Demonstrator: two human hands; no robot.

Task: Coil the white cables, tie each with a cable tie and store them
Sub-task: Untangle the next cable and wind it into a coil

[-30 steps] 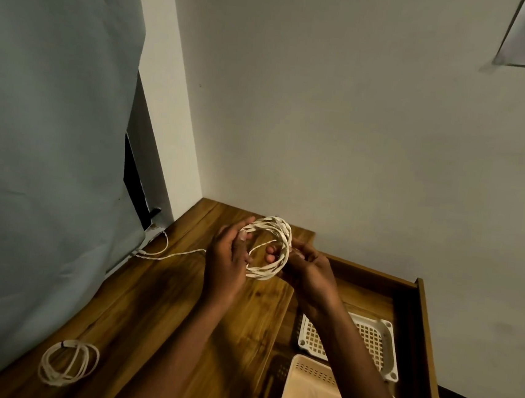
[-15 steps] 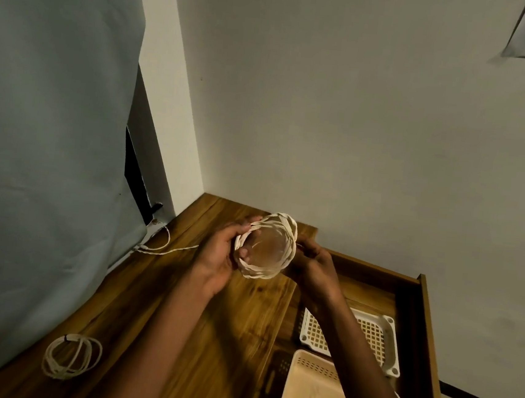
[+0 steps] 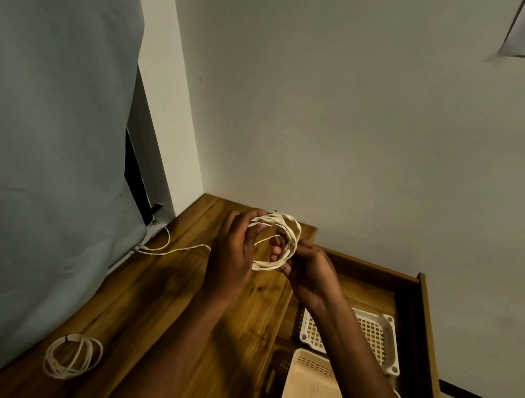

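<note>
Both hands hold a coil of white cable (image 3: 286, 233) above the far end of the wooden table (image 3: 179, 319). My left hand (image 3: 233, 253) grips the coil's left side, fingers curled over its top. My right hand (image 3: 305, 270) grips the right side, with fingers poking through the loop. A loose tail of the cable (image 3: 173, 249) runs left along the table toward the wall. A second white coil (image 3: 73, 355), bound by a dark tie, lies on the table at the near left.
An open wooden drawer (image 3: 420, 310) at the right holds a white perforated basket (image 3: 373, 334) and a peach-coloured basket (image 3: 310, 392). A grey-blue curtain (image 3: 45, 145) hangs along the left. Walls close off the far corner.
The coil has tilted from facing me to more edge-on, and the loose tail on the table has been drawn a little closer to my hands.
</note>
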